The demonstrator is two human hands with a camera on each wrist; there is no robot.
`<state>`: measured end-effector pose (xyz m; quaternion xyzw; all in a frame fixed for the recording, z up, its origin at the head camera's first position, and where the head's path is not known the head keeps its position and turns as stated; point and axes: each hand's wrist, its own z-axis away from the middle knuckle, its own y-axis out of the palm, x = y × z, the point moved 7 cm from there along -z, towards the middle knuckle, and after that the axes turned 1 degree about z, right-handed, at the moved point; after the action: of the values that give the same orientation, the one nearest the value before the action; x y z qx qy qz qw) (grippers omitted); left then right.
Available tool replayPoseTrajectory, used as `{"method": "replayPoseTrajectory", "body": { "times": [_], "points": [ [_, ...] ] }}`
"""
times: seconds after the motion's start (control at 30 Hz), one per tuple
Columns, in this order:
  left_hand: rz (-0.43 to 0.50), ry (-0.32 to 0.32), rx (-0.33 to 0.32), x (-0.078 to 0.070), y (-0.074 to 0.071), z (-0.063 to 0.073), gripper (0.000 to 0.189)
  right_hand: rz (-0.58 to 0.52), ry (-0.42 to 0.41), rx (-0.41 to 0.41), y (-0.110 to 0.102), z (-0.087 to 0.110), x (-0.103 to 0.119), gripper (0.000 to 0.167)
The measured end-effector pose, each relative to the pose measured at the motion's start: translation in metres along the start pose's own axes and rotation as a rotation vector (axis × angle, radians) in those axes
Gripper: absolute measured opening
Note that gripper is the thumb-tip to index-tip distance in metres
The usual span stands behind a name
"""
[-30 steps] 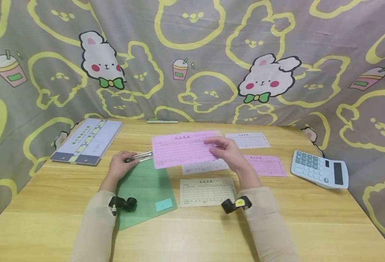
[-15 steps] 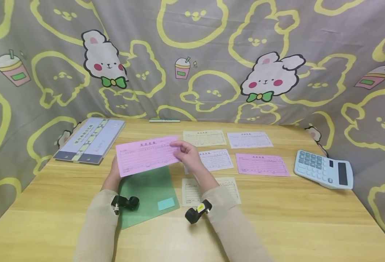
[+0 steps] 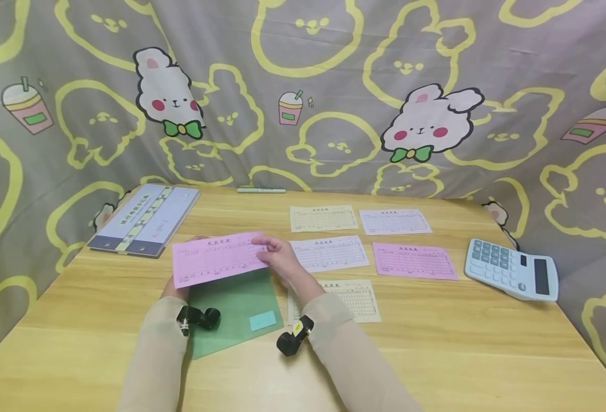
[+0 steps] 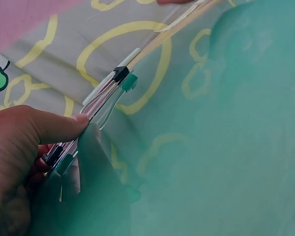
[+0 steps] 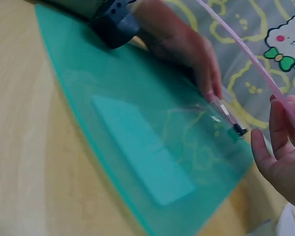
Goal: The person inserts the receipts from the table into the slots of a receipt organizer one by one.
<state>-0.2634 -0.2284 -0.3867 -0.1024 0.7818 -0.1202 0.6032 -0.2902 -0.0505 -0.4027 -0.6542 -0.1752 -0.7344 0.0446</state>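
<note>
My right hand (image 3: 283, 262) pinches a pink printed form slip (image 3: 215, 262) near its right end, thumb in front. The slip hangs tilted over the top of a translucent green clip folder (image 3: 225, 326). In the head view it hides most of my left hand (image 3: 175, 290). The left wrist view shows that hand (image 4: 19, 147) gripping the folder's metal spring clip (image 4: 99, 102), thumb on top and fingers curled behind. In the right wrist view the slip (image 5: 258, 64) appears edge-on, apart from the clip (image 5: 227, 114). A pale blue label (image 3: 262, 321) marks the folder's lower right corner.
Right of the folder lie cream slips (image 3: 320, 218), white slips (image 3: 328, 253) and another pink slip (image 3: 415, 261). A light blue calculator (image 3: 511, 269) is at the far right. An account book (image 3: 145, 220) lies back left, a pen (image 3: 261, 190) by the curtain (image 3: 333, 137).
My right hand has carried the pink slip left and slightly down, from above the white slips to over the folder's clip. My left hand stays at the clip, now mostly covered.
</note>
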Motion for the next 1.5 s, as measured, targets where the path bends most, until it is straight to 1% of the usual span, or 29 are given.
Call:
{"method": "replayPoseTrajectory", "body": {
  "times": [0.03,0.13,0.17,0.2,0.23,0.3,0.4,0.5,0.6,0.63,0.67,0.7,0.73,0.83,0.9,0.93,1.0,1.07,1.17,1.2,1.23,1.3,1.33,1.4,1.43,1.47,1.5],
  "points": [
    [-0.032,0.059,-0.014,0.001,-0.001,-0.002,0.035,0.025,0.026,-0.007,0.001,-0.001,-0.004,0.031],
    [-0.130,0.198,-0.068,0.006,-0.004,-0.008,0.031,0.100,0.073,-0.028,0.002,-0.004,-0.013,0.029],
    [-0.148,0.232,-0.082,0.008,-0.006,-0.009,0.030,0.128,0.075,-0.035,0.002,-0.004,-0.014,0.028],
    [-0.146,0.259,-0.088,0.009,-0.006,-0.011,0.028,0.150,0.076,-0.043,0.001,-0.005,-0.015,0.028],
    [-0.127,0.279,-0.089,0.010,-0.007,-0.012,0.028,0.165,0.074,-0.048,0.000,-0.005,-0.015,0.027],
    [-0.122,0.309,-0.088,0.012,-0.008,-0.015,0.027,0.197,0.059,-0.059,-0.001,-0.005,-0.014,0.028],
    [-0.150,0.340,-0.085,0.013,-0.008,-0.018,0.025,0.237,0.044,-0.060,-0.003,-0.005,-0.014,0.030],
    [-0.171,0.331,-0.087,0.013,-0.008,-0.020,0.022,0.285,0.015,-0.047,-0.004,-0.005,-0.014,0.031],
    [-0.192,0.279,-0.071,0.013,-0.006,-0.022,0.020,0.331,-0.010,-0.036,-0.004,-0.005,-0.015,0.029],
    [-0.214,0.256,-0.058,0.013,-0.005,-0.023,0.020,0.348,-0.018,-0.036,-0.005,-0.005,-0.016,0.028],
    [-0.242,0.239,-0.044,0.013,-0.003,-0.024,0.021,0.363,-0.026,-0.037,-0.005,-0.005,-0.016,0.026],
    [-0.297,0.224,-0.028,0.012,-0.002,-0.025,0.022,0.382,-0.030,-0.038,-0.006,-0.005,-0.016,0.024],
    [-0.337,0.201,-0.014,0.012,0.000,-0.025,0.024,0.398,-0.036,-0.039,-0.006,-0.005,-0.016,0.022],
    [-0.469,0.159,0.022,0.012,0.003,-0.026,0.030,0.433,-0.055,-0.033,-0.006,-0.004,-0.016,0.018],
    [-0.515,0.138,0.041,0.013,0.004,-0.027,0.034,0.447,-0.059,-0.028,-0.006,-0.004,-0.015,0.017],
    [-0.524,0.129,0.041,0.013,0.003,-0.029,0.035,0.447,-0.058,-0.026,-0.005,-0.004,-0.015,0.017],
    [-0.507,0.096,0.051,0.015,0.003,-0.033,0.038,0.449,-0.054,-0.028,-0.005,-0.004,-0.014,0.018],
    [-0.434,0.043,0.066,0.019,0.002,-0.039,0.040,0.445,-0.037,-0.035,-0.006,-0.004,-0.015,0.019],
    [-0.363,-0.005,0.093,0.021,0.002,-0.044,0.041,0.434,-0.017,-0.040,-0.006,-0.004,-0.015,0.021],
    [-0.346,-0.014,0.103,0.022,0.002,-0.045,0.042,0.433,-0.014,-0.038,-0.006,-0.005,-0.015,0.021],
    [-0.337,-0.009,0.111,0.022,0.002,-0.045,0.041,0.432,-0.009,-0.035,-0.006,-0.005,-0.016,0.022],
    [-0.356,0.015,0.124,0.020,0.002,-0.046,0.042,0.431,-0.006,-0.020,-0.005,-0.007,-0.016,0.024],
    [-0.346,-0.005,0.129,0.021,0.002,-0.046,0.043,0.431,-0.006,-0.012,-0.004,-0.007,-0.016,0.025],
    [-0.258,-0.111,0.133,0.026,0.001,-0.046,0.040,0.436,-0.009,-0.003,-0.004,-0.006,-0.015,0.026],
    [-0.234,-0.161,0.131,0.028,0.002,-0.046,0.038,0.436,-0.011,0.002,-0.004,-0.006,-0.015,0.027],
    [-0.181,-0.233,0.123,0.031,0.002,-0.046,0.037,0.434,-0.009,0.004,-0.003,-0.006,-0.015,0.027],
    [-0.156,-0.286,0.112,0.033,0.002,-0.046,0.035,0.435,-0.010,0.003,-0.003,-0.005,-0.014,0.027]
  ]
}}
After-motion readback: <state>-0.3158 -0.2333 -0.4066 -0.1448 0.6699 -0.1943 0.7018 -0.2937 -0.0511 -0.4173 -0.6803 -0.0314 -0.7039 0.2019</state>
